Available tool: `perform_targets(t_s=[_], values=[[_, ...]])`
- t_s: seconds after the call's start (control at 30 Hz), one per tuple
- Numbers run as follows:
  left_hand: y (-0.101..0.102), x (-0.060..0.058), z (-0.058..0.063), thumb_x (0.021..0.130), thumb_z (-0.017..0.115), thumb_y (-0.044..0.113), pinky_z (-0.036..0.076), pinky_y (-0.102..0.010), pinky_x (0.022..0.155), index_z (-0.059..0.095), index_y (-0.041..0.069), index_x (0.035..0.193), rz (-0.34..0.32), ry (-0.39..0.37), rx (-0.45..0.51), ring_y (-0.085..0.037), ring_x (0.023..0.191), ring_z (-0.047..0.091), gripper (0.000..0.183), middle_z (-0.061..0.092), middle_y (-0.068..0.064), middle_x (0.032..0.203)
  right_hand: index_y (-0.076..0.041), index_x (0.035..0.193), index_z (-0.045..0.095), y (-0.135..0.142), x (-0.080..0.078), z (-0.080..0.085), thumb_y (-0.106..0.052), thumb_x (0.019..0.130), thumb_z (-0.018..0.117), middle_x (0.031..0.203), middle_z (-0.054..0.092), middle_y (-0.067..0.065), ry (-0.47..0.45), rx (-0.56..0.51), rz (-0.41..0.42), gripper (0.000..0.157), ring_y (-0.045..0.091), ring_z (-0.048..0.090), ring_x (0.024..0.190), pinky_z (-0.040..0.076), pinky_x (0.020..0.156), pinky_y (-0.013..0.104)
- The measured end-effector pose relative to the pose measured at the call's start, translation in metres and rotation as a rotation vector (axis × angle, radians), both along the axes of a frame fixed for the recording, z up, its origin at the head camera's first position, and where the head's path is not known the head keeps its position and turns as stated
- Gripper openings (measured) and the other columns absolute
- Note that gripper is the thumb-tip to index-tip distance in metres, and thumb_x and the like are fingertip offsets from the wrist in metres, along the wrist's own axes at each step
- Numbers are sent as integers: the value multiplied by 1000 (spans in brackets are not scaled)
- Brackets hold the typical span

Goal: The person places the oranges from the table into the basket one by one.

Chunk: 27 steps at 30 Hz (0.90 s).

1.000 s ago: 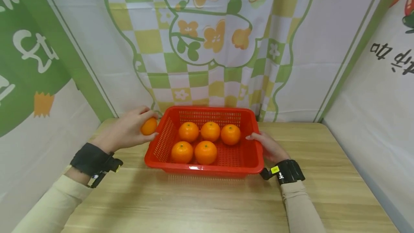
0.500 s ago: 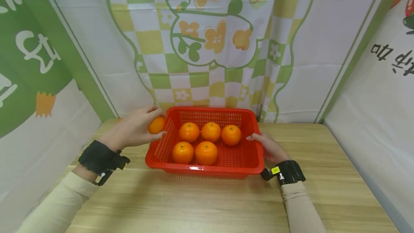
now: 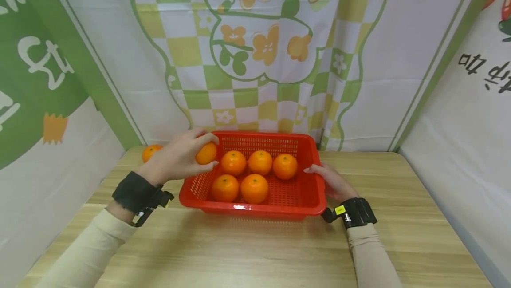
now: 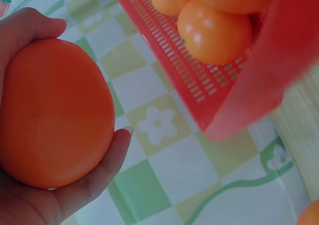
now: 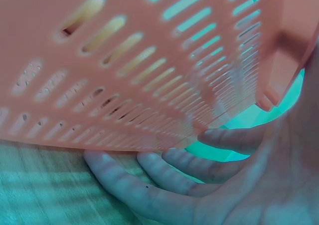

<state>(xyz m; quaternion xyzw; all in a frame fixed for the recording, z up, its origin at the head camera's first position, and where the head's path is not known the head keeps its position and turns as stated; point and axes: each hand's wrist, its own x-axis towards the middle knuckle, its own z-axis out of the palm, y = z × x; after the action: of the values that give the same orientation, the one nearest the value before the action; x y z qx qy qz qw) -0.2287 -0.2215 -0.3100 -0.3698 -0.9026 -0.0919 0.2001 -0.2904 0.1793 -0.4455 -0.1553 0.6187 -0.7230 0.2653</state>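
Observation:
My left hand holds a mandarin orange over the left rim of a red plastic basket. Thumb and fingers curl round the fruit from both sides, as the left wrist view shows with the orange filling the palm. Inside the basket several mandarin oranges rest in two rows toward its left and middle. At the basket's right end my right hand grips the rim, thumb inside. In the right wrist view its fingers lie along the slotted outer wall, fingertips at the bottom edge.
Another mandarin orange lies on the wooden table at the back left, partly hidden behind the left hand. A checked, flowered curtain hangs right behind the basket. White and green printed cloths close in both sides.
My left hand has carried its orange rightward, from outside the basket to over its left rim, uncovering the orange at the back left. The right hand and basket stay put.

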Motion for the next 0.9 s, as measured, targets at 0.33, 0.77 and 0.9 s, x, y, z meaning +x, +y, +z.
perform_targets(t_s=[0.33,0.77,0.9], values=[[15,1,-9,74,73,37,49,-31,67,56,17,108,-33,-69,3,-13,78,48,42,50,3,99,6,139,27,1,-2,1,-16,95,44,132,41,37,6,2,10,53,50,46,110,50,82,53],[43,-8,-12,76,71,38,50,-33,73,57,17,108,-111,-89,-46,-13,86,46,41,49,3,98,10,137,27,0,-1,2,-14,93,45,132,39,39,1,-4,5,54,51,44,111,51,82,52],[51,-10,-14,76,71,38,49,-34,75,57,17,106,-132,-101,-48,-12,87,46,40,50,4,98,10,137,27,1,0,2,-14,94,44,131,41,38,-6,-13,19,52,52,42,112,50,82,53]])
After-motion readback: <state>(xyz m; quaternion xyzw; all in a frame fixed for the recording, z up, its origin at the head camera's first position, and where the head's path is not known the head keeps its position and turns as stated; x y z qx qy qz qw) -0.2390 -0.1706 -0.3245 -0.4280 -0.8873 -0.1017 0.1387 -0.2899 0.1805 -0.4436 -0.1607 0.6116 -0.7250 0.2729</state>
